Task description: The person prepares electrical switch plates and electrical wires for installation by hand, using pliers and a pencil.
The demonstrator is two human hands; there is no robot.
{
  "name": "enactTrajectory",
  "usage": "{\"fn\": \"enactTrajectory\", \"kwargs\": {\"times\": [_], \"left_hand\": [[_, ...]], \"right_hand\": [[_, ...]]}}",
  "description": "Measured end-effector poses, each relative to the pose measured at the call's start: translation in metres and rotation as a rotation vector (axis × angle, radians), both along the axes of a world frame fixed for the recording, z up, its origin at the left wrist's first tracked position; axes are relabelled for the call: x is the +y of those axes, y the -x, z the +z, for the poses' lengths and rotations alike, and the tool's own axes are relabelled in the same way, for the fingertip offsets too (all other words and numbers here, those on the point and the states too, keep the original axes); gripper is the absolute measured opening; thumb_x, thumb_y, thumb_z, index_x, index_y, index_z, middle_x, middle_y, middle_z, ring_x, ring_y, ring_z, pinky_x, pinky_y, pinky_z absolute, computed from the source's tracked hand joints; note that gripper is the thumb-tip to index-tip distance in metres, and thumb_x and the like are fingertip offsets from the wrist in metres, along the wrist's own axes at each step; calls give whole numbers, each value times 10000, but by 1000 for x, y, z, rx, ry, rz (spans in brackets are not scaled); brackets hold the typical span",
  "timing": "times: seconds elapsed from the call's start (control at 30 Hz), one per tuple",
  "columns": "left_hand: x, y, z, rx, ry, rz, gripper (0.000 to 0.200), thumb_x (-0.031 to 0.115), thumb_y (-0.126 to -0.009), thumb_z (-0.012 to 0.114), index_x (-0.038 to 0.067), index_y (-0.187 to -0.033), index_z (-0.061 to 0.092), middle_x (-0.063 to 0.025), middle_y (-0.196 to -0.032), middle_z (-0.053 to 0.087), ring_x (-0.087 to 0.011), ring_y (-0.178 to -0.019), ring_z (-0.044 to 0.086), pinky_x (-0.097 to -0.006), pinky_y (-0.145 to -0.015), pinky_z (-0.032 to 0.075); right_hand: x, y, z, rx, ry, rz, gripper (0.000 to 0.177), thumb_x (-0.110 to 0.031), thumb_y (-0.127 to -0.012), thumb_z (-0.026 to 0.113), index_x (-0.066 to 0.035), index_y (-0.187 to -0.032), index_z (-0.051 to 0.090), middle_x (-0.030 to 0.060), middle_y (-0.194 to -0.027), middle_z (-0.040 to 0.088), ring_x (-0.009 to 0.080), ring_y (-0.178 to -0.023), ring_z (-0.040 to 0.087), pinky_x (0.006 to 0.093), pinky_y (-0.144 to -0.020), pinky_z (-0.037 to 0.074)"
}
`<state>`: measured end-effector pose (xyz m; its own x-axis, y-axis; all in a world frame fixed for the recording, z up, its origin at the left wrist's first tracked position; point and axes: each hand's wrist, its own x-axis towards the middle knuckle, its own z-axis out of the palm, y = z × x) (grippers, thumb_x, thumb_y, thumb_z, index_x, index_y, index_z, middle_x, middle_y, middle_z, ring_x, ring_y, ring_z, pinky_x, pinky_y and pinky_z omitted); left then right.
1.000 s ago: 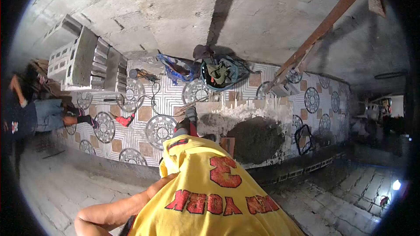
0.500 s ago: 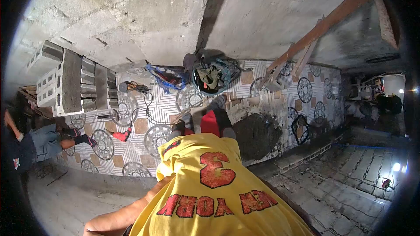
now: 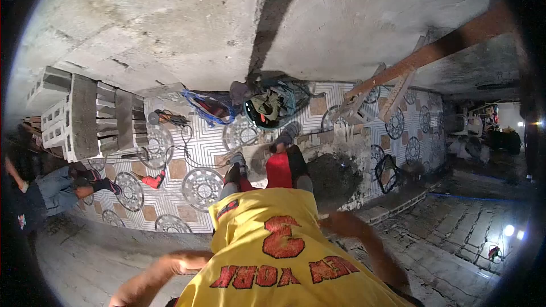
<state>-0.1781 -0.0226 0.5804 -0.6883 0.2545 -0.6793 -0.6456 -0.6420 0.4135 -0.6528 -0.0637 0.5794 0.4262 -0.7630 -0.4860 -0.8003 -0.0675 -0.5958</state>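
My left hand [image 3: 192, 261] is at the left side of my yellow jersey [image 3: 259, 256], close to or touching the cloth. Its fingers are tucked against the shirt and do not show clearly. On the other side, my right hand [image 3: 340, 223] is beside the jersey's right edge, smeared by motion. No object shows in either hand. Below me are my feet, one grey shoe [image 3: 287, 136] further forward than the other. A round tub [image 3: 294, 102] with cloth and tools inside stands ahead of them by the wall.
Stacked concrete blocks [image 3: 85, 115] stand at left. Another person [image 3: 54, 190] is at the left edge. On the patterned floor lie a red power tool [image 3: 153, 180], a blue bag [image 3: 196, 105] and a dark wet mortar patch [image 3: 335, 179]. A wooden trestle [image 3: 364, 99] stands at right.
My right hand and forearm have come into view beside the jersey. My left arm has shifted slightly outward. The view has moved a little, and my feet have changed position.
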Motion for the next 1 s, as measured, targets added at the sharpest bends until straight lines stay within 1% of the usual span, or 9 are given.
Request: {"fn": "enactTrajectory", "kwargs": {"times": [0.1,0.23,0.27,0.37,0.47,0.6,0.7,0.83,1.0], "left_hand": [[-98,-2,1,192,54,425,423,264,-997,390,-44,-1246,539,-163,-1036,678,-194,-853,660,-316,-779,560],[-220,65,-90,-176,391,983,537,415,-973,428,-50,-1214,547,-164,-893,692,-214,-750,680,-311,-706,550],[-234,81,-144,-218,385,1054,501,394,-971,438,-30,-1211,555,-147,-910,690,-200,-760,677,-296,-688,539],[-240,115,-368,-282,326,1264,594,484,-926,505,10,-1284,503,-128,-1063,657,-208,-861,664,-323,-736,525],[-248,143,-525,-577,167,1304,789,623,-864,528,135,-1446,313,-164,-1312,499,-317,-1156,523,-468,-897,463],[-278,183,-605,-603,125,1470,720,627,-897,462,173,-1439,323,-135,-1358,469,-314,-1160,514,-473,-845,487],[-266,186,-667,-217,69,1660,532,481,-997,377,59,-1317,424,-81,-1202,572,-199,-1026,574,-356,-843,491],[-282,199,-629,-391,232,1566,582,493,-1000,352,34,-1355,395,-80,-1251,555,-189,-1127,533,-321,-927,444],[-282,210,-628,-395,295,1670,597,507,-988,378,58,-1381,397,-67,-1308,530,-187,-1180,504,-338,-1008,387]], "right_hand": [[-102,8,-32,129,-155,-312,356,-337,-972,494,-11,-919,626,84,-762,624,146,-746,623,323,-701,508],[-188,30,-246,-430,-250,-1128,246,-279,-856,665,-46,-812,598,87,-705,617,199,-671,629,363,-610,502],[-204,45,-327,-400,-170,-1115,208,-249,-855,662,-49,-819,616,85,-699,628,187,-623,621,343,-572,503],[-225,92,-555,546,734,6,102,-161,-853,653,-60,-842,670,80,-679,658,154,-479,596,282,-456,505],[-264,90,-657,653,49,-244,166,-199,-845,619,-75,-738,645,51,-574,598,177,-514,601,348,-459,501],[-293,121,-805,430,608,-436,155,-190,-841,569,-100,-722,613,36,-678,615,191,-581,601,348,-475,479],[-309,157,-975,507,215,-474,373,-199,-803,599,-47,-1143,566,181,-943,607,365,-859,592,467,-694,485],[-400,110,-857,314,276,-504,719,-291,-829,623,-106,-1453,317,212,-1271,534,379,-1109,530,438,-867,463],[-457,71,-845,513,257,-194,587,-312,-868,574,-96,-1391,420,187,-1335,500,346,-1214,470,472,-991,382]]}}
